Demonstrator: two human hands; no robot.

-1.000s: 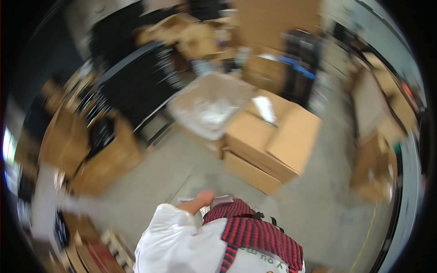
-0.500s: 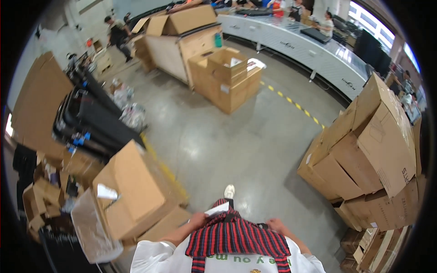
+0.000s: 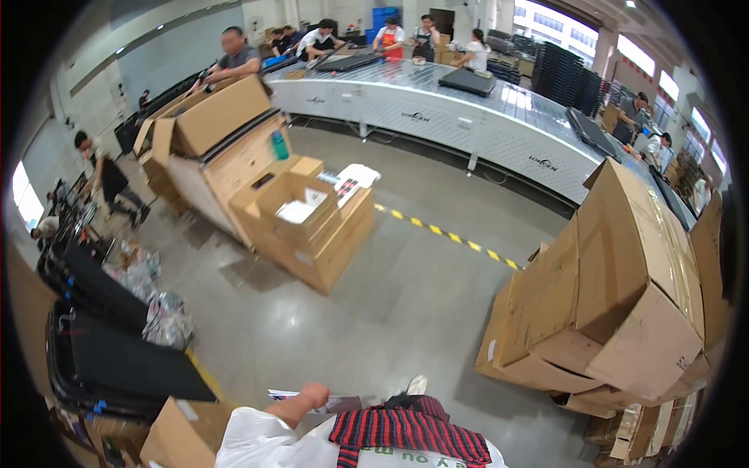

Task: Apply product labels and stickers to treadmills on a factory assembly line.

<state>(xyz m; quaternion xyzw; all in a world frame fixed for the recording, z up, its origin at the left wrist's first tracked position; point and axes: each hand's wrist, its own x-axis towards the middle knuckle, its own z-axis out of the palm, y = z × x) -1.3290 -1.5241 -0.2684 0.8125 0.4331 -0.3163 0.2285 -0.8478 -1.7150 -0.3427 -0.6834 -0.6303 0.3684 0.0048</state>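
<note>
The printed papers (image 3: 343,403) are gripped by the closed left hand (image 3: 315,394), held over the concrete floor (image 3: 374,335) beside the striped apron (image 3: 409,430). The right hand is not shown, so its state cannot be told. With one-handed support, papers could be dropped if the grip were loosened, or creased if it were tightened.

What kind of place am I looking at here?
Probably a factory assembly or packing floor: workers stand along a long white conveyor-style line bearing flat black panels, large cardboard boxes are stacked nearby, and black-and-yellow tape marks the floor.
</note>
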